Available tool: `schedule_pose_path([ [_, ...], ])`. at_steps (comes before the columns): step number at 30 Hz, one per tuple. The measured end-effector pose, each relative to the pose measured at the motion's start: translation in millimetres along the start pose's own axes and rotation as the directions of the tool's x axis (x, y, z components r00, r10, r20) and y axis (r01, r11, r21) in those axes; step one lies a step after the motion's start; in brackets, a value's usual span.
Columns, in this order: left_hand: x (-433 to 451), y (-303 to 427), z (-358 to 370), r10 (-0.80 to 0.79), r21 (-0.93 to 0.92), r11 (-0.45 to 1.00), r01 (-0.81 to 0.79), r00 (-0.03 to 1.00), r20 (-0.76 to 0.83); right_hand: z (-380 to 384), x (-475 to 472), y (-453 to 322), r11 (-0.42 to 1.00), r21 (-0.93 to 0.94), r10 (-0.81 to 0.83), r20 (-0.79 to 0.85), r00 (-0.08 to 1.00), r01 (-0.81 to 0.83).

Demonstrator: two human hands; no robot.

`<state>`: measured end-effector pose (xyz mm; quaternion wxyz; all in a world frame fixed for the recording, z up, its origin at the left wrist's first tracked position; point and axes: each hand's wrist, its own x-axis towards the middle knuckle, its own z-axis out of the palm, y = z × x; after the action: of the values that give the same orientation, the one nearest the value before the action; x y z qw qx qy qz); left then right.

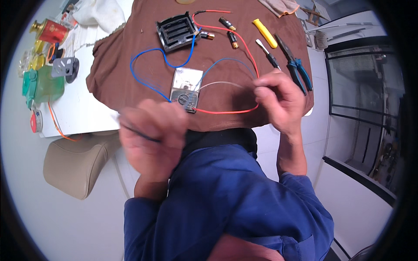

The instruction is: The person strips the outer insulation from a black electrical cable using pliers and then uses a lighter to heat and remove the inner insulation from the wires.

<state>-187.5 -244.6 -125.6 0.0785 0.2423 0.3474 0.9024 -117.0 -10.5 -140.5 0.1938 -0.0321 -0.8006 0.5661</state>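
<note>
My left hand (153,137) is blurred and closed around a thin dark piece, maybe a cable or probe. Thumb and fingertips of my right hand (281,98) pinch the ends of a thin blue wire (232,59) and a thin pale wire (222,82). Between the hands lies an analog multimeter (184,93), with a red lead (225,112) at its lower edge and a thicker blue wire (132,67) reaching its left side. Beyond it sits a black battery holder (176,31), its slots showing no batteries. Several loose batteries (233,39) lie right of the holder.
On the brown cloth (111,71), to the right, are a yellow handle (265,33), a screwdriver (269,55) and blue-handled pliers (295,67). At left stand a green container (44,86), a red tin (52,31) and a phone stand (67,68). A beige chair (76,164) is below.
</note>
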Motion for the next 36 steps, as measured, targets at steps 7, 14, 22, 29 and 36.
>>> schedule_pose_path([
  [7, 27, 75, -45, 0.112, -0.422, 0.889, -0.179, 0.977, -0.179, 0, 14, 15, 0.812, -0.524, -0.253, 0.083, 0.964, 0.258],
  [14, 35, 188, -103, 0.210, -0.114, 0.963, -0.244, 0.946, -0.246, -22, 45, 17, 0.741, -0.620, -0.226, 0.130, 0.965, 0.257],
  [22, 166, 178, -144, 0.383, 0.954, 0.297, -0.032, 0.919, -0.089, 0, 160, 25, 0.719, -0.625, -0.182, 0.253, 0.950, 0.304],
  [29, 193, 38, -201, -0.101, 0.967, -0.110, -0.228, 0.971, 0.218, 32, 212, 70, 0.601, -0.716, -0.135, 0.348, 0.928, 0.355],
  [36, 187, 9, -197, -0.184, 0.998, 0.055, 0.023, 0.983, -0.013, 38, 214, 69, 0.506, -0.769, -0.034, 0.434, 0.900, 0.390],
])
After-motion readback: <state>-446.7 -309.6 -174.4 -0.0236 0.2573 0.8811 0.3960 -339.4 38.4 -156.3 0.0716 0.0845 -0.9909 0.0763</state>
